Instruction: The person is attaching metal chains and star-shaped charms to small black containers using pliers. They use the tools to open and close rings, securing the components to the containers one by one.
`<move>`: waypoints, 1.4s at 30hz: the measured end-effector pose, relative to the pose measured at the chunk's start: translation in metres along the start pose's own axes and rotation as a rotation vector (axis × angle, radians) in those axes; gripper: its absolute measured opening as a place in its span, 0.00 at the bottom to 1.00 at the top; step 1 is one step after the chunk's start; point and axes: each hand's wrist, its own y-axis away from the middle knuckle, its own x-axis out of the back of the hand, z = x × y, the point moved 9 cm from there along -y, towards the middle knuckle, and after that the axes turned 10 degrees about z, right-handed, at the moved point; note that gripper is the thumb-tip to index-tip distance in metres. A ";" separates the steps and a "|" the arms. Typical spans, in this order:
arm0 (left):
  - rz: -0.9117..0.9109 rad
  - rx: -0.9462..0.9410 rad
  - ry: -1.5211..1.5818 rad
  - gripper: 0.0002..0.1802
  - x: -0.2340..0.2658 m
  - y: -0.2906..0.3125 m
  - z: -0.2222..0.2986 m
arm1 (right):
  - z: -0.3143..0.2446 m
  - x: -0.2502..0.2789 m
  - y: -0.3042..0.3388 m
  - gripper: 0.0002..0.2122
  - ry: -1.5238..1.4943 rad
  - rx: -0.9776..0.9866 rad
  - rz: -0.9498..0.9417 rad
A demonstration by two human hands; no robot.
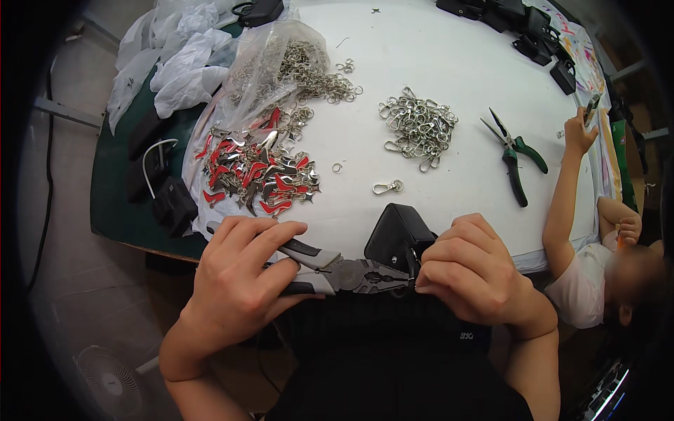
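My left hand (242, 270) is wrapped round the grey and black handles of a pair of combination pliers (351, 275). The jaws point right and meet a small metal piece right at my right fingertips. My right hand (477, 270) is closed in a pinch there; its fingers hide most of what they hold. Just behind the jaws a small black case (394, 235) rests at the table's near edge, a metal fitting on its side. One silver swivel clasp (387, 187) lies beyond the case, and a small metal ring (337, 168) lies farther left.
Red and silver shoe-shaped charms (260, 175) are heaped at left, below a clear bag of metal chain pieces (281, 67). A pile of swivel clasps (420, 126) sits mid-table. Green-handled long-nose pliers (514, 151) lie right. Another person's hand (580, 133) holds a tool; black cases (533, 35) lie far right.
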 end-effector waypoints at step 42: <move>0.105 0.047 -0.061 0.27 0.022 -0.003 -0.022 | 0.068 0.056 0.041 0.25 0.263 -0.378 -0.110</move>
